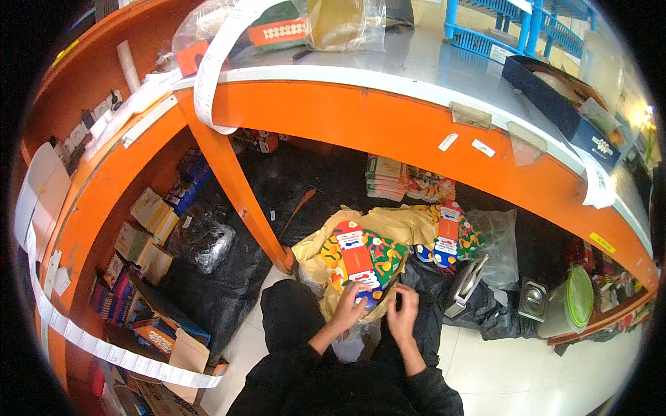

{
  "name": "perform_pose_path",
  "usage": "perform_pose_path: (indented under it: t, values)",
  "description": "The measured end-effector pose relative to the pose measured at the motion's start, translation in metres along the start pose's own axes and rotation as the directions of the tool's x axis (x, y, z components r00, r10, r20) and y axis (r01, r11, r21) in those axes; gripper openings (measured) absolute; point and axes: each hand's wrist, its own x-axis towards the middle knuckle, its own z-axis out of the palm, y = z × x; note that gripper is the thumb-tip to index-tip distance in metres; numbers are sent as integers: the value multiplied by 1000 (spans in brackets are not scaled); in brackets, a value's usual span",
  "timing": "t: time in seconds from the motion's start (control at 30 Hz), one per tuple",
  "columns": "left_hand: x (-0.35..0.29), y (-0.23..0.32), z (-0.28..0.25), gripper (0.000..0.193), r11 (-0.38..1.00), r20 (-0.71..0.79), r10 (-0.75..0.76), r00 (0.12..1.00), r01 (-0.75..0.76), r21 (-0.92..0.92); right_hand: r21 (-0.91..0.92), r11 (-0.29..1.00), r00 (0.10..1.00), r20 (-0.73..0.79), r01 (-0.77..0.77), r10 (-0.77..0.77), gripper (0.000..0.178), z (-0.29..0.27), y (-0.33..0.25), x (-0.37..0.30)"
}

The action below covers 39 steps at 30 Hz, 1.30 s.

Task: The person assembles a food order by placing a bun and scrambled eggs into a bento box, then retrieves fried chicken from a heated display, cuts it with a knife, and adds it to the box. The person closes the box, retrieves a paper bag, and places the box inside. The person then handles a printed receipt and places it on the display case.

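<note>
Yellow crinkly plastic bag lies open on floor under orange counter. Colourful flat card packet with red centre strip is pinched at lower edge by left hand. Right hand is curled just beside it, grip not discernible. Risk is judged: packet held only by edge, may slip or bend; second matching packet near, could be dragged along with bag.

both your forearms enter from the lower edge in dark sleeves, angled upward and converging. your left hand is raised, fingers curled in a pinch at the fingertips. your right hand sits just beside it, fingers bent, thumb turned inward. hands near, not touching.
</note>
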Motion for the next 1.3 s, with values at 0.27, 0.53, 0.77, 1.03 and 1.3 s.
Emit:
perform_pose_path:
  t: [0.27,0.53,0.77,1.03,1.3]
  values:
    - [3,-72,-5,51,913,-455,-281,845,381,144,-125,972,957,191,-198,219,68,77,30,-22]
    - [-14,-103,-7,72,811,-386,-563,730,577,-92,-309,890,860,285,-335,422,79,65,59,-43]
    - [-3,-103,-26,41,661,-248,-750,613,707,-250,-408,872,845,335,-269,417,61,60,72,-43]
    - [-5,-139,-51,23,329,119,-826,551,642,-693,-345,912,933,197,-222,302,56,74,81,-59]
    - [-21,-103,-32,25,446,-51,-792,609,520,-728,-238,955,960,170,-179,223,68,89,83,-62]
